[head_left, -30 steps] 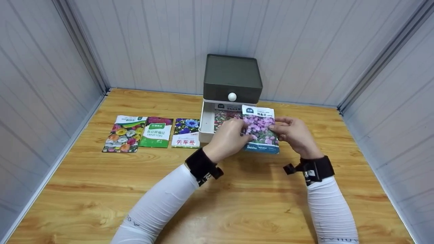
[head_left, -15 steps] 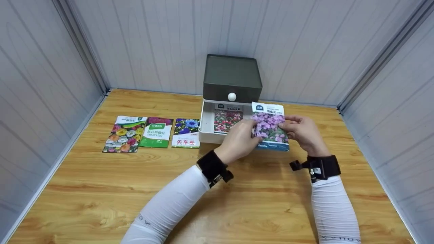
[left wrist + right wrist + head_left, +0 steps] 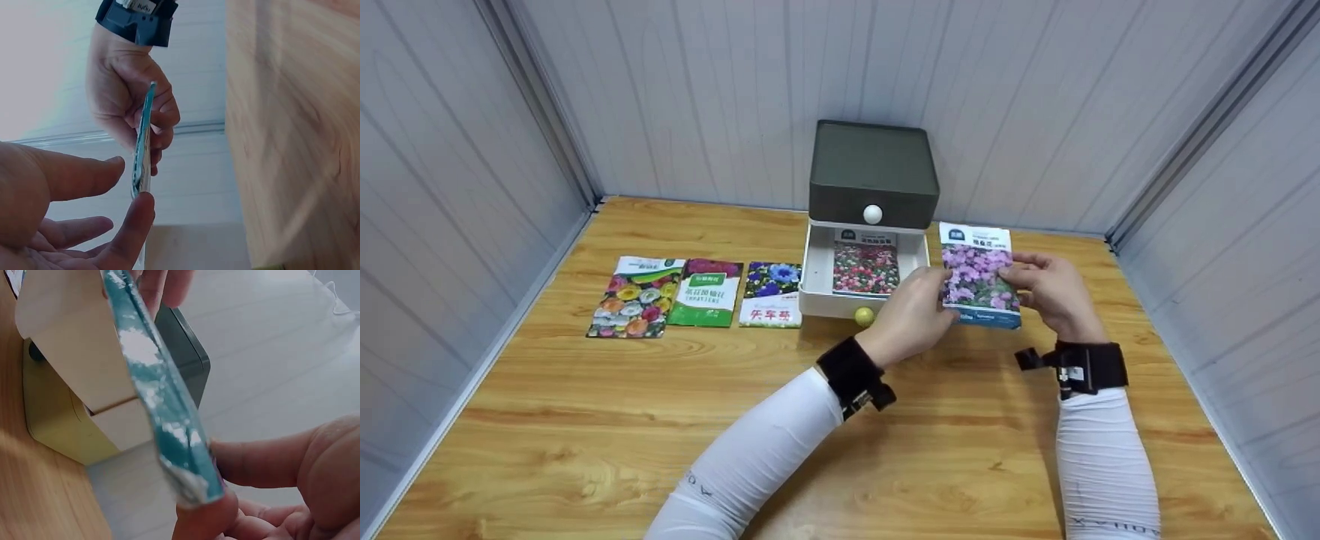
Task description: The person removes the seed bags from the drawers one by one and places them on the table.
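Observation:
A flower seed packet point(image 3: 979, 274) with pink blossoms and a blue-green lower band is held raised, to the right of the open white drawer point(image 3: 816, 262). My right hand point(image 3: 1054, 292) pinches its right edge between thumb and fingers. At the left edge is my left hand point(image 3: 911, 315). In the left wrist view its index fingertip point(image 3: 143, 205) touches the packet's edge, while its thumb point(image 3: 107, 171) stands apart from it. Another seed packet point(image 3: 866, 266), with red and pink flowers, lies in the drawer. The right wrist view shows the held packet point(image 3: 160, 394) nearly edge-on.
Three seed packets lie in a row left of the drawer: mixed flowers point(image 3: 637, 300), green-and-white point(image 3: 705, 296), blue flowers point(image 3: 771, 296). The drawer unit with its dark green top point(image 3: 874, 157) stands near the back wall point(image 3: 720, 90). A yellow-green knob point(image 3: 865, 316) shows below the drawer's front edge.
Both hands have moved right with the pink-flowered packet, from over the drawer to beside it. The packet inside the drawer and the yellow-green knob have come into sight.

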Demonstrator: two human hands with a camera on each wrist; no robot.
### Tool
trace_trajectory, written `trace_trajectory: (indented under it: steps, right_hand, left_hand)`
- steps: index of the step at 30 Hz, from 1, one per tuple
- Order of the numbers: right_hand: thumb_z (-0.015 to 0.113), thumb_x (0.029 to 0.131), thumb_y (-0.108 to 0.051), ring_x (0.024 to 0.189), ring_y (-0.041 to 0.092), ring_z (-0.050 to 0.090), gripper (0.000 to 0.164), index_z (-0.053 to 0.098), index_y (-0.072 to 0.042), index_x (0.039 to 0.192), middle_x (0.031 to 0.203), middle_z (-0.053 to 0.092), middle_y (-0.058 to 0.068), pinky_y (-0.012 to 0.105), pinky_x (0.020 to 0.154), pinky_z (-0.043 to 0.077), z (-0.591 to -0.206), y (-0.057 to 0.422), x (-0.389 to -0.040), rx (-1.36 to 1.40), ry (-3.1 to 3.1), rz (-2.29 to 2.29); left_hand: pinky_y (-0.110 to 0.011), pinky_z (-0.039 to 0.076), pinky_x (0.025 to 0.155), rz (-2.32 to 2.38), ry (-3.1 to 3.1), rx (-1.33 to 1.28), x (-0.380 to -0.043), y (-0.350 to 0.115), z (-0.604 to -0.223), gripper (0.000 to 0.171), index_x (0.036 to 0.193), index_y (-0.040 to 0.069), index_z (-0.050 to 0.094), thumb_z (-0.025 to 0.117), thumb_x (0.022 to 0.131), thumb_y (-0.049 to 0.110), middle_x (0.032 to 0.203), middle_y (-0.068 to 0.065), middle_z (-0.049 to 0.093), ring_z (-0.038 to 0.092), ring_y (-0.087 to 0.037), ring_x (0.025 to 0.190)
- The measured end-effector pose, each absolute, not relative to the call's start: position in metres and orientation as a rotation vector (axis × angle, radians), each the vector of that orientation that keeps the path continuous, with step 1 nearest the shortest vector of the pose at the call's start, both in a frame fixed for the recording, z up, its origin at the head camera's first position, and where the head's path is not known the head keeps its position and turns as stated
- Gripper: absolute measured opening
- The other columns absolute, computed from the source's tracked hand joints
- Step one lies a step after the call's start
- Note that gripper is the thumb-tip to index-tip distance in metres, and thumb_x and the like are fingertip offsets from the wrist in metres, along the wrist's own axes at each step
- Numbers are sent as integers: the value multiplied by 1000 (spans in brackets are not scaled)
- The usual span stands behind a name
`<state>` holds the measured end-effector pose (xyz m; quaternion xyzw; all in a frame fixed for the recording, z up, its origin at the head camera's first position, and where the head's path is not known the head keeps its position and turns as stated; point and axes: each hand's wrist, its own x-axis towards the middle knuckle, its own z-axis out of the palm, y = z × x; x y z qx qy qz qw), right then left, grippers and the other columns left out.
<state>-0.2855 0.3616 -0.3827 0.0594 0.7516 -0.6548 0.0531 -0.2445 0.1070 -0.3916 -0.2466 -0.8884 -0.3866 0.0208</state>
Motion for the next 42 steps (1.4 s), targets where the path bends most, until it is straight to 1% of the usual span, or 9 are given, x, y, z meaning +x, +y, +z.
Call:
trace_trajectory:
  steps: [5, 11, 14, 18, 21, 29, 36, 39, 42]
  right_hand:
    - [74, 107, -8, 85, 10, 68, 65, 42, 15, 160, 100, 73, -3, 22, 72, 60, -385, 372, -288, 203, 2320, -1973]
    - [71, 109, -9, 85, 9, 70, 66, 40, 15, 162, 98, 75, -5, 22, 74, 61, -390, 380, -292, 211, 2327, -1959]
    - [71, 109, -10, 86, 8, 69, 68, 39, 15, 163, 102, 74, -4, 22, 75, 60, -394, 382, -295, 215, 2327, -1931]
    - [71, 109, -13, 91, 8, 67, 68, 39, 13, 164, 112, 70, -3, 22, 78, 60, -401, 386, -299, 217, 2346, -1880]
    - [70, 110, -14, 92, 9, 67, 66, 41, 12, 164, 116, 69, -1, 22, 79, 60, -405, 389, -300, 220, 2356, -1852]
    - [70, 110, -14, 86, 7, 68, 64, 44, 11, 163, 106, 71, -4, 22, 75, 59, -420, 389, -307, 244, 2413, -1765]
    - [71, 108, -15, 87, 9, 66, 60, 52, 12, 158, 109, 71, 2, 23, 72, 59, -436, 381, -313, 260, 2526, -1600]
    - [72, 107, -14, 81, 9, 64, 58, 53, 13, 156, 105, 71, 3, 23, 68, 57, -444, 379, -315, 260, 2544, -1561]
    - [73, 107, -13, 70, 8, 58, 58, 54, 14, 154, 97, 69, 1, 23, 61, 52, -450, 377, -317, 239, 2555, -1537]
  left_hand:
    - [-32, 48, 119, -1209, -2787, -808, -240, 114, -394, 63, 157, -1, 57, 83, 102, 16, 153, -16, 64, 61, -26, 140]
    - [-31, 50, 115, -1189, -2778, -858, -238, 123, -399, 58, 151, 1, 63, 85, 100, 17, 144, -13, 69, 64, -23, 133]
    - [-32, 48, 119, -1179, -2762, -863, -236, 128, -403, 58, 150, 0, 63, 86, 99, 19, 150, -15, 66, 62, -25, 139]
    - [-34, 41, 126, -1128, -2775, -867, -234, 136, -408, 64, 155, -1, 59, 84, 101, 22, 163, -20, 55, 53, -29, 152]
    - [-35, 37, 128, -1081, -2796, -880, -233, 141, -415, 66, 157, -1, 58, 83, 101, 23, 166, -22, 52, 50, -30, 155]
    - [-39, 35, 130, -1036, -2839, -879, -237, 145, -435, 66, 155, -2, 58, 83, 101, 25, 166, -26, 50, 47, -33, 157]
    - [-41, 35, 130, -961, -2860, -911, -237, 148, -451, 63, 153, -2, 60, 81, 103, 30, 167, -27, 48, 49, -36, 155]
    - [-43, 36, 130, -924, -2883, -913, -237, 149, -456, 62, 151, -2, 61, 80, 103, 32, 167, -27, 48, 49, -38, 155]
    - [-45, 33, 131, -871, -2902, -920, -237, 149, -460, 65, 151, -2, 60, 81, 102, 34, 165, -26, 50, 47, -39, 156]
